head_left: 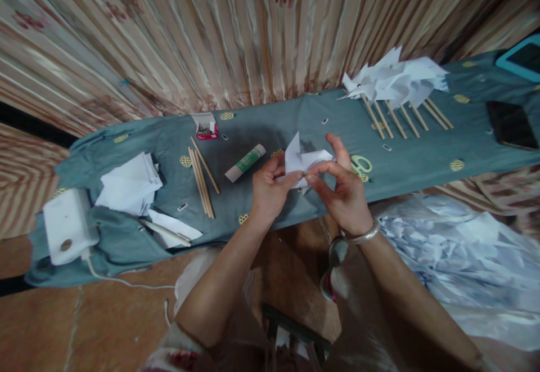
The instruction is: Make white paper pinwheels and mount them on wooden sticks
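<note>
A white folded paper pinwheel [294, 161] is held over the front part of the cloth-covered table. My left hand [270, 186] grips its left side, thumb across the paper near the middle. Thumb and forefinger of my right hand [343, 192] pinch at the pinwheel's centre, while another finger points up and away. Whether a small pin sits between those fingertips is too fine to tell. Beside my right hand lie green-handled scissors [361, 164], partly hidden. A glue stick [245, 162] rests to the left of my left hand.
Wooden sticks [200, 183], a red box of pins [206, 128] and stacked paper [129, 183] lie leftward, near a white device [67, 225] with a cord. Several pinwheels on sticks [396, 82] and a phone [512, 124] lie rightward. A plastic bag of paper [455, 248] stands below.
</note>
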The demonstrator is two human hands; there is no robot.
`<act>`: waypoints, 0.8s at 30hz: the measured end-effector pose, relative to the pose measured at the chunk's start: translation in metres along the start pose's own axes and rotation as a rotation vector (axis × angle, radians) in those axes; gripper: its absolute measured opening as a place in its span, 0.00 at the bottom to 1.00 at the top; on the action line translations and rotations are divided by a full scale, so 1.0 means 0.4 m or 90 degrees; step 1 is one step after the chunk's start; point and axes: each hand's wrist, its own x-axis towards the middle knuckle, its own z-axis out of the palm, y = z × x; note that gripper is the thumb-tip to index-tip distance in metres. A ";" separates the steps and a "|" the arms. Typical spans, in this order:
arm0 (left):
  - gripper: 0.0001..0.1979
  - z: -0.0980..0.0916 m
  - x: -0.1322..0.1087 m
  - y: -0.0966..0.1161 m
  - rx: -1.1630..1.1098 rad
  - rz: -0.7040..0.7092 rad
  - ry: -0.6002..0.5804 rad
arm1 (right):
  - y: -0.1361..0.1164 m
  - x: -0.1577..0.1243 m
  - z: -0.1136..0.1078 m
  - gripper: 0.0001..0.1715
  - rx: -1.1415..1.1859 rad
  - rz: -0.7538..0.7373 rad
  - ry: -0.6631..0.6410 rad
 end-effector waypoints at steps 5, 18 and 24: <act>0.18 0.000 -0.003 0.004 0.005 0.009 -0.004 | 0.003 0.000 0.000 0.05 0.012 0.010 0.000; 0.19 -0.003 -0.005 0.004 0.022 0.013 0.002 | 0.003 -0.003 0.001 0.04 0.024 0.015 -0.009; 0.19 -0.001 -0.005 0.002 0.040 0.023 0.019 | -0.004 -0.002 0.001 0.05 0.019 0.020 -0.018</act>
